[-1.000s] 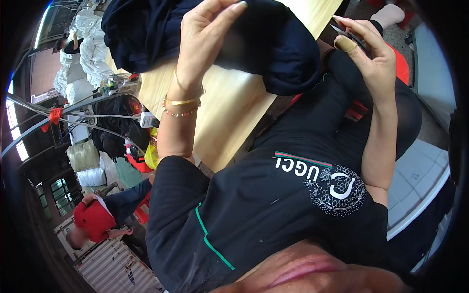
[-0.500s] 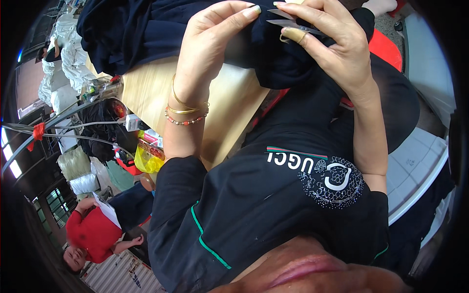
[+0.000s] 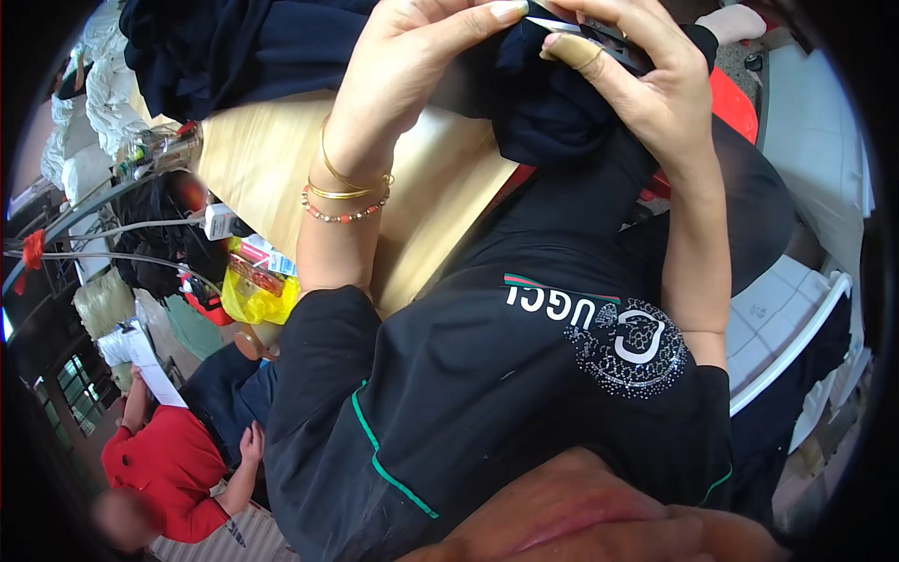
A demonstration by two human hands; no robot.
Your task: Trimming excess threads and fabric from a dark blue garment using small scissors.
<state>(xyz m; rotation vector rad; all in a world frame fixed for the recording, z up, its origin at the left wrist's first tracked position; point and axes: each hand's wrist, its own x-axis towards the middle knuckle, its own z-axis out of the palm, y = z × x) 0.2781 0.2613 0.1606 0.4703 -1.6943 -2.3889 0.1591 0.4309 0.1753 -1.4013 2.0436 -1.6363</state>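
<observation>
Near the top edge of the view, my left hand [image 3: 398, 70] pinches the edge of a dark navy cloth [image 3: 281, 56] between thumb and fingertips. Thread snips [image 3: 560, 30] are gripped in my right hand [image 3: 655, 89], their blades pointing left at the pinched cloth. A tan cover [image 3: 576, 53] wraps the right thumb. The blades now look nearly together; whether they touch the cloth I cannot tell. Most of the cloth lies bunched on the wooden table [image 3: 257, 155], and part of it hangs over my lap.
A yellow plastic bag [image 3: 253, 304] with packets sits left of my left elbow. Cables and a white plug [image 3: 218, 222] run beside the table. A person in red [image 3: 164, 464] holds papers at lower left. White tiled panels [image 3: 777, 323] and a red stool [image 3: 733, 108] are on the right.
The snips' blades, apart before, have drawn closer together. Both hands sit slightly higher in view. The person in red has shifted down and left, papers still held.
</observation>
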